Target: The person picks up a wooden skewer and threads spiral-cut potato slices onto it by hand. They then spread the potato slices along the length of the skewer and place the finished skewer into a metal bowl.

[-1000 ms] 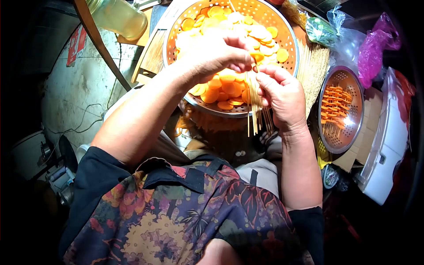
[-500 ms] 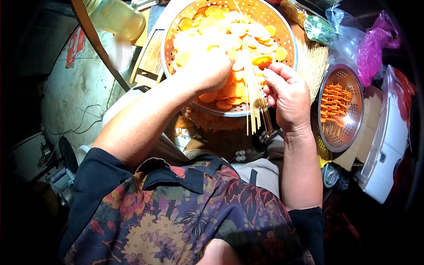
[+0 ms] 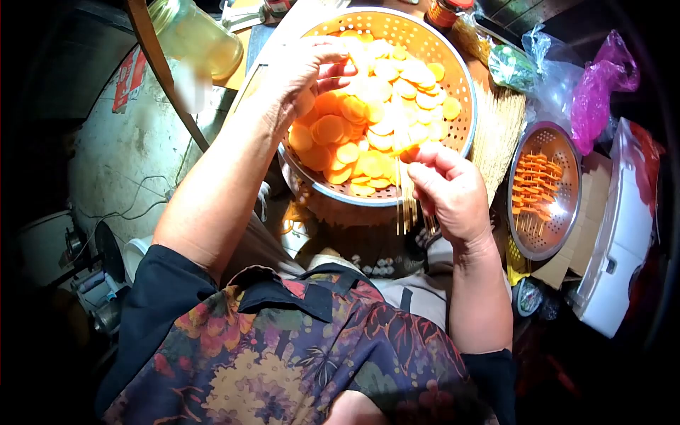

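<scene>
A large perforated metal colander [image 3: 462, 67] holds a heap of round orange slices [image 3: 328, 130] that look like carrot; bright light washes out part of them. My left hand [image 3: 312, 74] hovers over its left side, palm down, fingers apart. At the colander's front right, my right hand [image 3: 453, 191] pinches a carrot slice [image 3: 406, 152] between thumb and forefinger. Several thin wooden skewers [image 3: 405, 209] pass under that slice, their ends sticking out past the near rim beside my right fingers.
To the right, a smaller colander [image 3: 522, 237] contains skewered orange slices [image 3: 536, 180]. Many thin sticks [image 3: 499, 127] lie between the colanders. Plastic bags [image 3: 602, 92], a white foam box [image 3: 613, 248] and cardboard [image 3: 582, 219] stand farther right. A large jar [image 3: 202, 42] is at upper left.
My left hand has moved left, away from the skewers, and its fingers have spread. My right hand has come down slightly, still pinching the slice. The view has shifted a little.
</scene>
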A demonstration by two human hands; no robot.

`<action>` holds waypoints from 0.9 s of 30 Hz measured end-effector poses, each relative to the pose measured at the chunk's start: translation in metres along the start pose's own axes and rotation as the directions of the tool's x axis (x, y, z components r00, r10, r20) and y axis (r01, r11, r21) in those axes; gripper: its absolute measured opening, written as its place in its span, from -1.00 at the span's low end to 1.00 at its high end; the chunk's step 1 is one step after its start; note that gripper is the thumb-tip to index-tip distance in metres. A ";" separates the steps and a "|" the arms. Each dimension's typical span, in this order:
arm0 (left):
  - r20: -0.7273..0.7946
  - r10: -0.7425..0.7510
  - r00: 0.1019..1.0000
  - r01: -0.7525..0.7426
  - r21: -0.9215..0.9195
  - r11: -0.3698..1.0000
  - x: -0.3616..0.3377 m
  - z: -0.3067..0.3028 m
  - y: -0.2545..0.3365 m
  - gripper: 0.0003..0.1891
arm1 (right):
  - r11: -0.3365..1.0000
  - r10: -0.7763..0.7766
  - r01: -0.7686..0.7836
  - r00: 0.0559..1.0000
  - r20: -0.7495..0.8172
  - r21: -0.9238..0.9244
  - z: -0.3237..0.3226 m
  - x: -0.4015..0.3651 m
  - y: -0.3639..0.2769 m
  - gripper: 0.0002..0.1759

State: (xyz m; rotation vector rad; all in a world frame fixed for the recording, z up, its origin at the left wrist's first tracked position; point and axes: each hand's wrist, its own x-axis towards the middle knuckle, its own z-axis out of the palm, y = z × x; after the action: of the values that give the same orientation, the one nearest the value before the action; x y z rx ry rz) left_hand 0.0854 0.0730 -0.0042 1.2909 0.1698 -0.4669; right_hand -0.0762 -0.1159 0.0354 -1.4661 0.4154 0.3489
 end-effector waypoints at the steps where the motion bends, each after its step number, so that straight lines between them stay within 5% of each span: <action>1: -0.038 -0.003 0.999 0.001 -0.048 0.999 0.000 0.001 0.001 -0.77 | 1.000 -0.008 0.008 1.000 0.006 -0.001 0.000 0.000 0.000 -0.83; 12: -0.149 0.005 0.989 -0.019 -0.095 0.995 -0.001 -0.002 0.007 -0.81 | 0.999 0.002 -0.003 1.000 0.025 0.041 0.001 -0.002 0.002 -0.86; 19: -0.050 0.103 0.993 -0.099 0.077 0.992 -0.006 0.002 0.001 -0.88 | 0.993 0.020 -0.021 1.000 0.014 0.114 -0.002 -0.002 0.006 -0.87; 27: 0.299 -0.156 0.942 0.152 0.037 0.988 -0.047 0.042 -0.028 -0.89 | 0.982 0.020 0.005 0.991 -0.130 0.190 0.002 0.010 0.011 -0.86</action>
State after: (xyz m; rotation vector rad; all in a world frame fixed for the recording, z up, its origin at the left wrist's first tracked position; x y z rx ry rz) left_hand 0.0252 0.0387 0.0008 1.2077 0.0107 -0.7936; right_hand -0.0721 -0.1131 0.0214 -1.3046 0.5458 0.2124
